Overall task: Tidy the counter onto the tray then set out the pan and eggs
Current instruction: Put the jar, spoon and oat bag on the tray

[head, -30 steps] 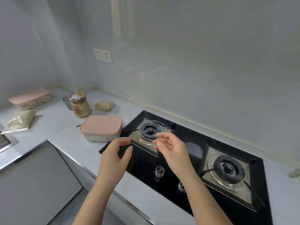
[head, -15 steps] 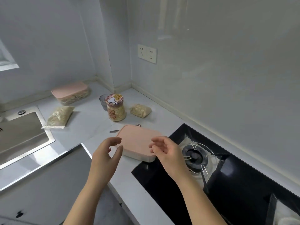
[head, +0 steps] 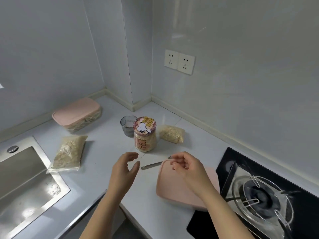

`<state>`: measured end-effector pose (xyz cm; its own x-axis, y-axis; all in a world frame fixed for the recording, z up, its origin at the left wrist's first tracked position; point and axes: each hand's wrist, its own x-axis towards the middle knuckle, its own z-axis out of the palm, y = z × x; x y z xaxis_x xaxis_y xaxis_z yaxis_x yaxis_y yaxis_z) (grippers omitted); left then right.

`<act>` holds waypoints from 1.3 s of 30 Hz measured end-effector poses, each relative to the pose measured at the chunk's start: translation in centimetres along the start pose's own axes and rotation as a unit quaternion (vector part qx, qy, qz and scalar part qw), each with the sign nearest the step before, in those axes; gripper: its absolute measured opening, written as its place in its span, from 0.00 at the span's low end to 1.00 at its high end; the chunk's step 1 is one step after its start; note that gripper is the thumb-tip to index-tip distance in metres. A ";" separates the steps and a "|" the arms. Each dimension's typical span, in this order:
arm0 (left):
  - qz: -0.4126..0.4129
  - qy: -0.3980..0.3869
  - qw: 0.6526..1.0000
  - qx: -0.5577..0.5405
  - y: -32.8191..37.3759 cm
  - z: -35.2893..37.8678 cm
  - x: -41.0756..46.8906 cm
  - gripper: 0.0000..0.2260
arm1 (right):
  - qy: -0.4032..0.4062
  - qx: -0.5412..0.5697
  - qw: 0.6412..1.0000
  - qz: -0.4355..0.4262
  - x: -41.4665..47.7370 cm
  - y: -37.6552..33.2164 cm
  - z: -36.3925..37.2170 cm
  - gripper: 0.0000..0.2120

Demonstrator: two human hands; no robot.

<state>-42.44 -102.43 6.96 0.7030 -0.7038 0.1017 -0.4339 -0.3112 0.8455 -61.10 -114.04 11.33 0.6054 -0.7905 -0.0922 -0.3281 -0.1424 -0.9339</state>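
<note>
A jar [head: 144, 135] with a cartoon dog lid stands on the white counter, with a grey glass [head: 127, 125] behind it. A bag of oats [head: 171, 134] lies to its right and a larger bag [head: 69, 152] lies beside the sink. One pink-lidded box [head: 76, 114] sits in the far corner. Another pink-lidded box [head: 172, 185] lies next to the stove, a metal utensil [head: 151, 165] at its far edge. My left hand [head: 124, 171] hovers empty, fingers loosely curved. My right hand [head: 188, 168] hangs above the near pink box, fingers loosely curled, holding nothing.
A steel sink [head: 22, 183] fills the left side. A black gas stove [head: 262, 197] with a burner ring is at the right. A double wall socket [head: 179, 62] is on the back wall. The counter's front edge runs under my forearms.
The view has swung left from the stove to the counter corner. Both hands stay raised and empty, now over the near pink box and utensil.
</note>
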 end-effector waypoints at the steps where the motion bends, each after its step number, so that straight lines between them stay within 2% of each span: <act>1: -0.007 0.004 1.000 0.001 -1.1 -0.9 1.7 0.10 | 0.001 -0.013 1.000 0.007 1.2 -0.1 1.5 0.10; 5: -0.025 0.005 1.000 0.004 -3.7 -2.4 6.1 0.11 | -0.024 -0.076 0.997 0.013 4.1 -0.3 5.1 0.10; 9: 0.000 -0.024 0.999 0.029 -4.8 -2.5 9.0 0.14 | -0.057 -0.214 0.975 0.019 7.2 0.8 7.2 0.11; 12: 0.010 -0.024 0.998 0.052 -5.9 -2.8 10.7 0.18 | -0.113 -0.350 0.930 0.014 9.5 1.2 8.2 0.14; 15: 0.021 -0.016 0.997 0.076 -6.9 -3.4 13.5 0.25 | -0.170 -0.464 0.869 -0.009 11.5 1.6 9.4 0.17; 18: 0.043 -0.022 0.993 0.109 -7.5 -3.7 18.1 0.32 | -0.185 -0.544 0.818 -0.015 13.4 2.0 10.6 0.18; 22: 0.063 -0.131 0.963 0.225 -7.2 -2.6 24.5 0.41 | -0.200 -0.582 0.788 0.003 14.7 3.0 12.2 0.21; 27: 0.105 -0.285 0.881 0.363 -6.7 -0.1 29.1 0.45 | -0.223 -0.625 0.748 -0.006 15.7 4.1 12.8 0.21; 30: 0.139 -0.343 0.836 0.406 -6.8 0.9 30.5 0.42 | -0.233 -0.635 0.736 0.000 15.9 4.8 13.1 0.21; 32: 0.153 -0.354 0.819 0.424 -6.9 1.1 31.0 0.37 | -0.238 -0.637 0.733 0.003 16.1 5.0 13.1 0.21; 39: 0.165 -0.313 0.836 0.420 -9.4 -1.8 28.3 0.27 | -0.236 -0.644 0.727 0.000 16.7 5.2 12.7 0.19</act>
<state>-17.42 -118.28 2.88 0.1488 -0.9543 -0.2592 -0.9731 -0.1879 0.1333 -43.52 -120.41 0.52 0.6872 -0.5409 -0.4849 -0.5510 -0.8231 0.1374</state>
